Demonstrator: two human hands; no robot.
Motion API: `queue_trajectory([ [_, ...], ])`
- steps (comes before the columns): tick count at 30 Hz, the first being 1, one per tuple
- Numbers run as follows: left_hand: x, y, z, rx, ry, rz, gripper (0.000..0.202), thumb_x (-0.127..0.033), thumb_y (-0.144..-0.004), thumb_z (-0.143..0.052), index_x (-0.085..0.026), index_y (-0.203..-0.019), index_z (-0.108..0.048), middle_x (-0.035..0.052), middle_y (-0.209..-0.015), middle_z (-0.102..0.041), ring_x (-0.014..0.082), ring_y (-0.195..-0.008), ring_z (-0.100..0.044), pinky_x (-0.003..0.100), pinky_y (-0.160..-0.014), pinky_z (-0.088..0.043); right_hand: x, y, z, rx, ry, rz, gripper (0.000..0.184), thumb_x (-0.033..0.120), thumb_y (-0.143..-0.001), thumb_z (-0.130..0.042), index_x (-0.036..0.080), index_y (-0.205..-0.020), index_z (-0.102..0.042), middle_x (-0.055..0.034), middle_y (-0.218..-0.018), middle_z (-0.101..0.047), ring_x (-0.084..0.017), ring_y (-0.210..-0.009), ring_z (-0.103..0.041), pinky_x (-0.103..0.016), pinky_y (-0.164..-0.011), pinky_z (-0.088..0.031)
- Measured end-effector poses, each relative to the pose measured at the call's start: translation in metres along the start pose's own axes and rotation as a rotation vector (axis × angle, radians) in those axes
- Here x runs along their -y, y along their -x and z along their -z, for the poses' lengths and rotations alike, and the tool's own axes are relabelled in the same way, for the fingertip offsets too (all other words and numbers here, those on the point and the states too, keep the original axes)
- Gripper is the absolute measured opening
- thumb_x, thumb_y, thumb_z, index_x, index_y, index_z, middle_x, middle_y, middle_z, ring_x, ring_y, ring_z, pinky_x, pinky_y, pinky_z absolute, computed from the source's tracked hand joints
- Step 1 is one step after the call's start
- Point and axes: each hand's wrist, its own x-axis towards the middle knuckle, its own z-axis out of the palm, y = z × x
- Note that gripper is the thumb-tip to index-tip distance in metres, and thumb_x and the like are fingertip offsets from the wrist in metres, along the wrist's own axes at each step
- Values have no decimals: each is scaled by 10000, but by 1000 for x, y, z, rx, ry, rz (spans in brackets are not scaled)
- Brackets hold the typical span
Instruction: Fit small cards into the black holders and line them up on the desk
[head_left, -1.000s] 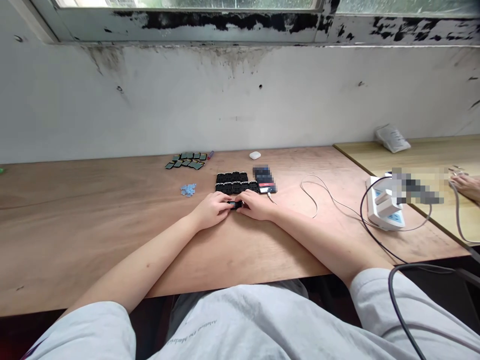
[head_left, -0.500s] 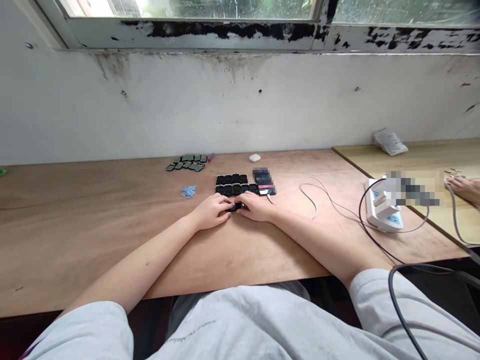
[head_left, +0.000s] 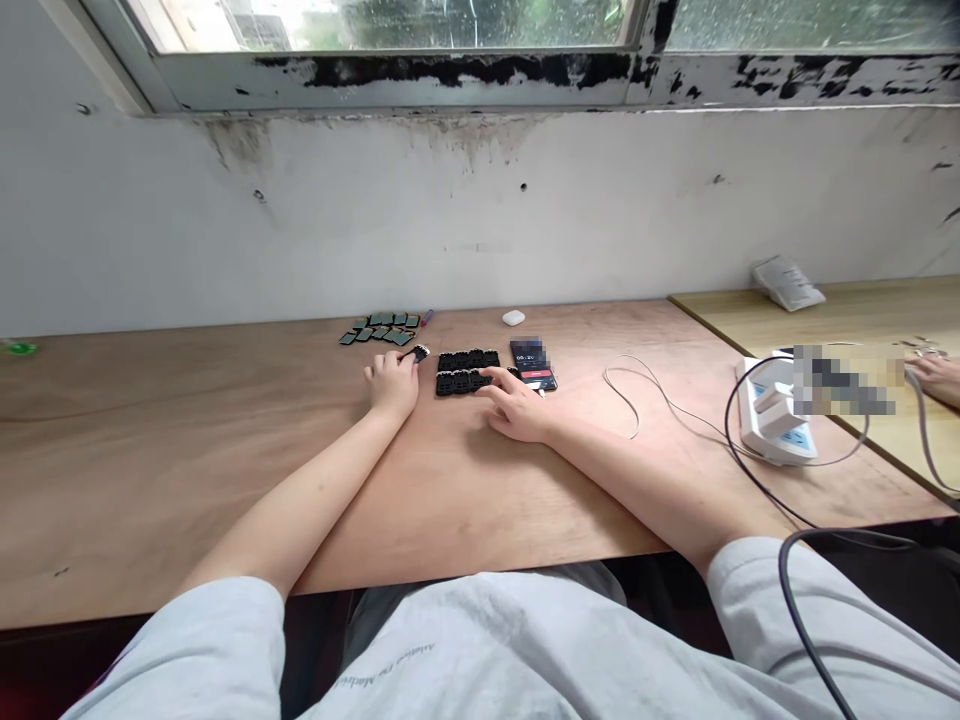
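My left hand [head_left: 393, 384] is closed on a small black plastic part [head_left: 421, 353] with a pale edge, which pokes out past the fingertips. Just beyond it lie several flat green-and-black pieces [head_left: 382, 328] in two rows. To its right, more black plastic parts [head_left: 466, 371] sit in two tight rows. My right hand [head_left: 517, 405] hovers or rests at the right end of the near row, fingers apart, with nothing visible in them. Whether its fingertips touch the parts, I cannot tell. The light-blue bits are hidden behind my left hand.
A phone [head_left: 534, 362] with a white cable stands beside the rows. Behind are a white case [head_left: 513, 318] and a purple stick-like tool [head_left: 427, 318]. At right, a power strip [head_left: 776, 425] with cables borders another table, where another person's hand [head_left: 937, 378] shows.
My hands have parted. The left has gone left and away from me, carrying the black part over the blue bits; the right has let go of it and stays near the rows.
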Motion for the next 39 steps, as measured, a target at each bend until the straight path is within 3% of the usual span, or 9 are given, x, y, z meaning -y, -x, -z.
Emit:
queue_trajectory([
  [4,3,-23,-12,147,-93,76,368,-371,-1021,-482,-197,-1175,-768,220,-1222,-666,433,-1218,-520,587,-975,-417,0,0,1,61,6,21,361,129,-910,-624,218,-1259,-630,-180,-1512,-503,-288,-1226,-617,-500,-1039,-559],
  [9,-2,-22,-14,213,-62,-2,437,-436,-1048,-414,-223,-1196,-766,199,-1252,-670,433,-1258,-503,596,-1003,-404,3,0,3,107,91,-13,296,167,-946,-599,216,-1233,-656,-166,-1518,-515,-307,-1308,-546,-501,-1082,-493],
  [14,-2,-16,-10,261,-8,-143,461,-417,-1060,-378,-233,-1266,-746,172,-1263,-687,393,-1265,-512,568,-1031,-413,4,-3,5,150,310,-228,338,252,-975,-570,201,-1302,-642,-173,-1499,-548,-363,-1341,-466,-540,-1115,-371],
  [18,0,-18,-11,266,26,-220,458,-239,-1021,-376,-183,-1299,-736,183,-1258,-698,378,-1258,-544,538,-1021,-447,2,-4,5,153,396,-421,449,306,-975,-563,186,-1408,-580,-193,-1509,-542,-384,-1343,-457,-539,-1092,-348],
  [21,2,-19,-12,264,42,-247,465,-167,-979,-396,-155,-1295,-737,182,-1269,-707,371,-1250,-573,525,-1019,-476,2,-5,5,178,434,-485,417,362,-1006,-531,196,-1384,-587,-191,-1533,-524,-393,-1355,-447,-558,-1095,-333],
  [29,5,-23,-14,297,96,-337,491,-108,-946,-426,-172,-1332,-723,118,-1313,-733,316,-1269,-627,458,-1077,-510,6,-5,6,138,484,-530,358,433,-1040,-505,157,-1235,-625,-212,-1438,-595,-366,-1326,-472,-544,-1132,-316],
  [35,4,-23,-17,297,88,-338,543,-104,-960,-410,-127,-1456,-630,148,-1449,-663,298,-1375,-594,429,-1150,-481,5,-5,6,182,499,-545,372,454,-1053,-487,147,-1193,-644,-218,-1422,-598,-370,-1315,-476,-541,-1133,-318],
  [39,10,-18,-10,261,87,-395,554,-130,-958,-410,-107,-1481,-592,163,-1442,-663,306,-1361,-602,452,-1153,-464,5,-6,6,199,514,-541,369,457,-1054,-491,148,-1165,-659,-224,-1400,-607,-374,-1305,-478,-542,-1126,-332],
])
